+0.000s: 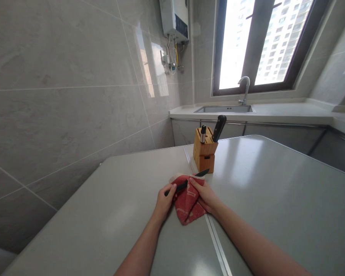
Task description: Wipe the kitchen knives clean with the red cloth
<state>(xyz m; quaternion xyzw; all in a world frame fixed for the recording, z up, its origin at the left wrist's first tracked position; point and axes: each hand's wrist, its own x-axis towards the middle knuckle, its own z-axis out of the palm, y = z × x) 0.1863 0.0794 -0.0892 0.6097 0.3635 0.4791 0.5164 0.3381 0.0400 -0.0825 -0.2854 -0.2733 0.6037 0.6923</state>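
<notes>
Left hand (164, 200) curled round black handle of knife (181, 186), thumb on top. Right hand (207, 196) pinching red cloth (186, 207) over blade, thumb up front, rest of those fingers mostly hidden behind fabric. So knife's sitting in both hands above pale table (126, 199), dark tip poking out past cloth, pointing at foot of wooden block (206, 150). Can't tell if tip touches it. Two handles sticking up from block, big black one (219, 128) tilted right.

Knife block (206, 153) is standing on the table (126, 203) right behind the towel (186, 205) and knife (181, 186), sink (224, 109) sitting way back.
</notes>
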